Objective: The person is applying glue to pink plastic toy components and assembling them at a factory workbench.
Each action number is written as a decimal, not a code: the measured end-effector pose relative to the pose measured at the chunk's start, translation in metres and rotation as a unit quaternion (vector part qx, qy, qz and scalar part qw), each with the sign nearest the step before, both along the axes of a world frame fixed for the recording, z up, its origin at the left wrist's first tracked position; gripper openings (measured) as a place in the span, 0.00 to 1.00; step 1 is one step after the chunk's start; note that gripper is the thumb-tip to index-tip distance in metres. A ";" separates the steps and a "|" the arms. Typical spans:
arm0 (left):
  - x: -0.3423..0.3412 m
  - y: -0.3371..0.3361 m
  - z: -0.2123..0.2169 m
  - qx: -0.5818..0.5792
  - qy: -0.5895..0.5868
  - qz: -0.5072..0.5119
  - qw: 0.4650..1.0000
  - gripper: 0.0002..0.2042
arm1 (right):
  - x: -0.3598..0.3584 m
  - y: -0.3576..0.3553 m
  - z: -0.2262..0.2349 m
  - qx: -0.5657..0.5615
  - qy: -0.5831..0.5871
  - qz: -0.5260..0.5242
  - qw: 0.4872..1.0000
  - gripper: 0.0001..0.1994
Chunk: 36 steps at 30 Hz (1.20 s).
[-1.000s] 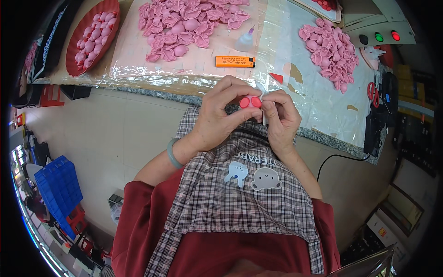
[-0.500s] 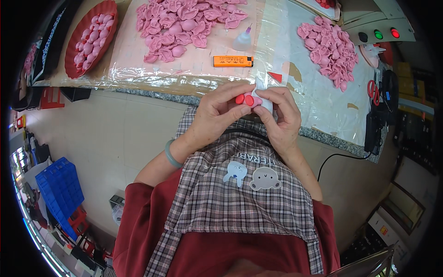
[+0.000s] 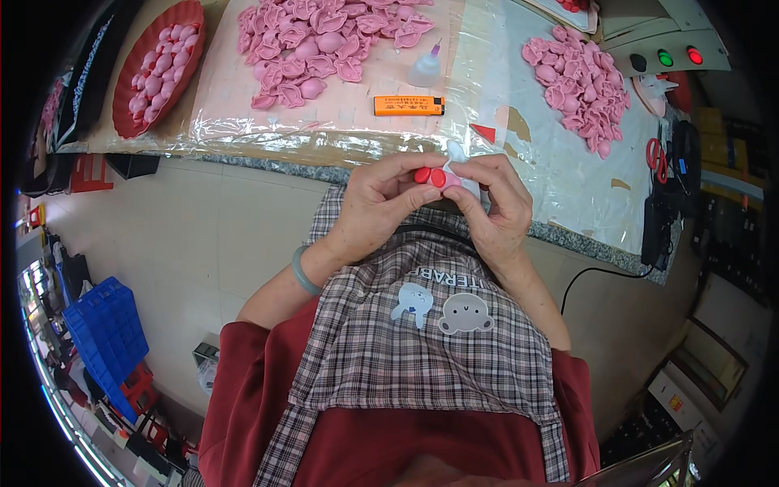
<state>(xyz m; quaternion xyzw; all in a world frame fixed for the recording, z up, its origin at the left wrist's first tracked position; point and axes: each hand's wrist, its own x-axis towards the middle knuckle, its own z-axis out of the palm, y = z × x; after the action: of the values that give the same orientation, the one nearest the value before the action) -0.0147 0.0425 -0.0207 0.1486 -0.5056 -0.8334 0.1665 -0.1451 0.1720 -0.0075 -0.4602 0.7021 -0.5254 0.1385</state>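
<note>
Both hands meet in front of my apron at the table's near edge, around a small pink rubbery piece [image 3: 452, 183] with two round red discs [image 3: 439, 178]. My left hand [image 3: 375, 196] pinches its left side between thumb and fingers. From the right, my right hand [image 3: 500, 204] closes thumb and fingertips on the same piece. A pale white flap [image 3: 456, 151] stands up between the fingertips; more white shows under my right fingers. Whether the white part belongs to the pink piece I cannot tell. The fingers cover much of it.
Beyond my hands lie an orange lighter [image 3: 409, 106], a needle-tipped bottle [image 3: 426, 68] and a heap of pink pieces [image 3: 312, 49]. Another pink heap [image 3: 576, 93] is at right, near scissors [image 3: 656, 161] and a button box [image 3: 667, 50]. A red tray [image 3: 122, 97] holds pink-and-red pieces at left.
The white flap stands up more plainly between my fingertips, and the pink piece is turned slightly. Both hands stay in nearly the same place, still gripping it.
</note>
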 end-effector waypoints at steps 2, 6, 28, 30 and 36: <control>-0.001 0.001 0.001 0.018 0.006 0.002 1.000 0.17 | -0.001 -0.001 -0.001 0.001 -0.015 -0.003 1.000 0.14; -0.006 0.000 0.005 -0.040 0.030 0.011 0.999 0.17 | -0.004 -0.001 0.002 -0.010 0.000 0.010 1.000 0.14; 0.000 -0.014 0.004 -0.249 0.007 0.003 0.968 0.14 | -0.012 0.004 0.004 -0.061 -0.212 -0.026 0.975 0.14; 0.001 -0.015 0.004 -0.270 -0.003 -0.001 0.963 0.14 | -0.011 0.005 0.004 -0.051 -0.207 -0.022 0.977 0.14; 0.001 -0.008 0.007 -0.253 -0.007 0.045 0.966 0.10 | -0.002 0.005 0.007 -0.047 -0.237 -0.032 0.970 0.15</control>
<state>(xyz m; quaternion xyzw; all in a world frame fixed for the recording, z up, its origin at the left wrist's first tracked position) -0.0136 0.0344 -0.0142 0.1297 -0.6937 -0.6693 0.2324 -0.1471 0.1774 -0.0010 -0.3062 0.6382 -0.6559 0.2620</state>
